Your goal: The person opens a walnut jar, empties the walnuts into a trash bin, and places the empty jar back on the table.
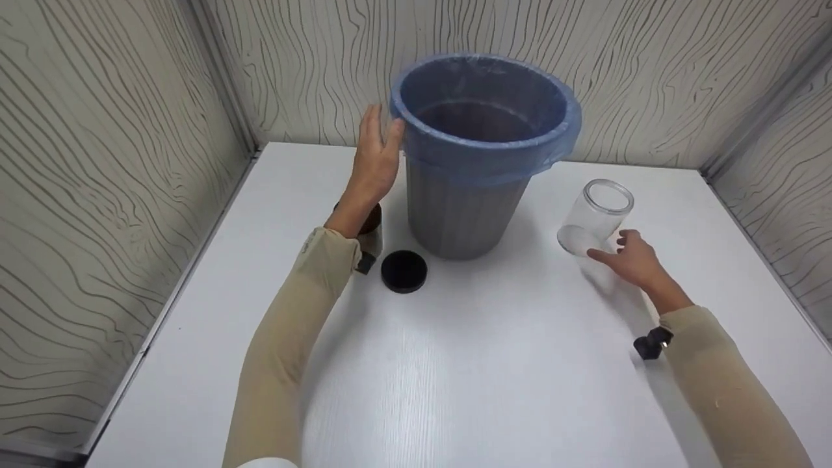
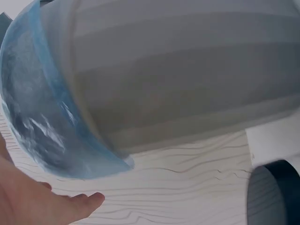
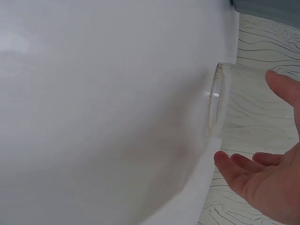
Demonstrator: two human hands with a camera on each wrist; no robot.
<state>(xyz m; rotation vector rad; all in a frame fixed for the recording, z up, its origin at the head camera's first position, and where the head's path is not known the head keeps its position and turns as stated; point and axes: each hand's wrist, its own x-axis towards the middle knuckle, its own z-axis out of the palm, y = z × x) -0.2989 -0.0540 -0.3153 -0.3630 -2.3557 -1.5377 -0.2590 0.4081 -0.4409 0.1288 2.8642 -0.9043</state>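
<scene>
My right hand (image 1: 629, 261), fingers apart, should grip the clear jar (image 1: 596, 218) gently; my left hand (image 1: 377, 164), uncurled, is beside the bin (image 1: 465, 208).

Back wall (image 1: 312, 65): pale, covered in dark wavy wood-grain lines that I see running mostly up and down;
Left wall (image 1: 97, 195): the same grain pattern, its lines sweeping aslant from where I watch;
Right wall (image 1: 793, 149): matching pattern, only partly in my view;
Left corner strip (image 1: 218, 71): grey, straight, between two walls;
Counter (image 1: 494, 364): white, faintly grained, reaching the back wall;
Light: I get a soft, whitish glare on the counter's near part
</scene>
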